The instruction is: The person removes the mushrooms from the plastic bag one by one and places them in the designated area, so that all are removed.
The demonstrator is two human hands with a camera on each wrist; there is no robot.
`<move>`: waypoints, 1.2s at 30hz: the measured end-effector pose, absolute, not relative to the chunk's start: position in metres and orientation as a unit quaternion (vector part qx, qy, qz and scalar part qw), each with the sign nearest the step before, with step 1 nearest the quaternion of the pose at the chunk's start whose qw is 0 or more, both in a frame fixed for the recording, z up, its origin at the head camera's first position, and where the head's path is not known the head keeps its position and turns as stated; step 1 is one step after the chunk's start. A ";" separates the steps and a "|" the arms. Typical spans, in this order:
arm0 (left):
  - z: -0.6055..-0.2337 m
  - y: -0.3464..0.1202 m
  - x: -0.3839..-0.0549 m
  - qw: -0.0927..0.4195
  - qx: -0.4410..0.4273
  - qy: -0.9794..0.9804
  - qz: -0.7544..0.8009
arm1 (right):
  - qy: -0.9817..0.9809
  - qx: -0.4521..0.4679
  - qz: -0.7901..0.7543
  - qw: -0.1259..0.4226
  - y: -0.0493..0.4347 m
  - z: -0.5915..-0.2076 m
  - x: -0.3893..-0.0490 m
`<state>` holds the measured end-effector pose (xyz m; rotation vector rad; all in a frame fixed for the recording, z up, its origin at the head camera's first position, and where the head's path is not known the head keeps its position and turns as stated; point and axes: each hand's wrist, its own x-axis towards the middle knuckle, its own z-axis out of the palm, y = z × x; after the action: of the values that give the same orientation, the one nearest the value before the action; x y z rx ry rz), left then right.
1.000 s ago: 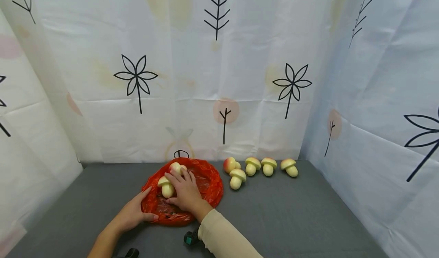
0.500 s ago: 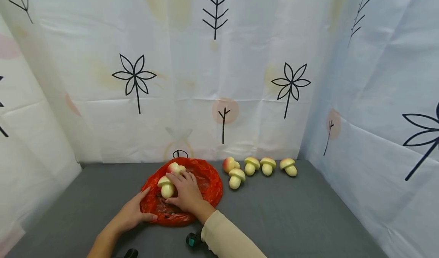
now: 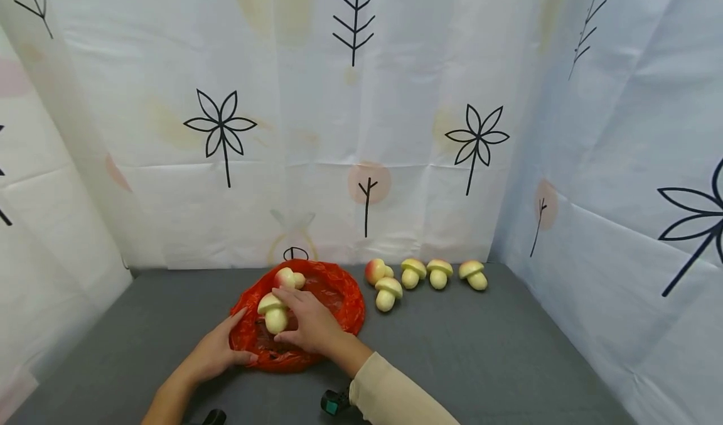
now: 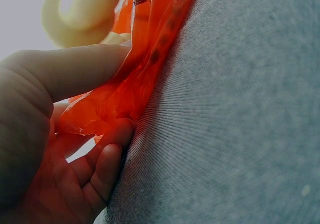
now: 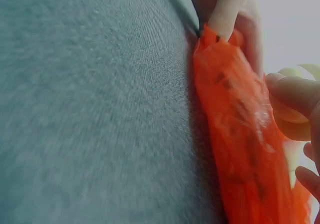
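An open red plastic bag (image 3: 349, 312) with a rolled-down rim sits on the grey table. My left hand (image 3: 217, 349) grips its near left rim, thumb over the edge and fingers outside; the left wrist view shows the thumb (image 4: 75, 71) against the plastic. My right hand (image 3: 316, 324) reaches into the opening from the right and holds a toy mushroom (image 3: 275, 320), index finger at the cap and thumb by the stem end. In the left wrist view this mushroom (image 4: 82, 8) shows above the rim. Another toy mushroom (image 3: 287, 279) with a reddish cap lies behind it in the bag.
Several more toy mushrooms stand or lie right of the bag along the back, the nearest mushroom (image 3: 388, 294) closest to it. A patterned white cloth (image 3: 316, 205) closes off the back and both sides. Black wrist devices (image 3: 333, 403) show near the front.
My right hand has drawn slightly back toward me, and the mushroom by its fingers has shifted a little the same way. My left hand stays on the rim.
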<state>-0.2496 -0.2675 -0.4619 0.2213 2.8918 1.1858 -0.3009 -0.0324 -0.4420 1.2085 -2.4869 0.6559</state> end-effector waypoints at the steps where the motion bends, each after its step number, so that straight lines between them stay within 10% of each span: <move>1: -0.462 -0.268 -0.250 0.003 0.073 0.923 0.377 | -0.862 0.425 0.231 0.149 -0.030 -0.440 -0.300; 36: -0.461 -0.267 -0.252 0.022 0.054 0.926 0.374 | -0.820 0.498 0.224 0.169 0.085 -0.441 -0.283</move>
<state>-0.2519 -0.2669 -0.4606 0.1662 2.8685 1.1583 -0.2830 0.0852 -0.4412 1.4172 -2.3327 0.6356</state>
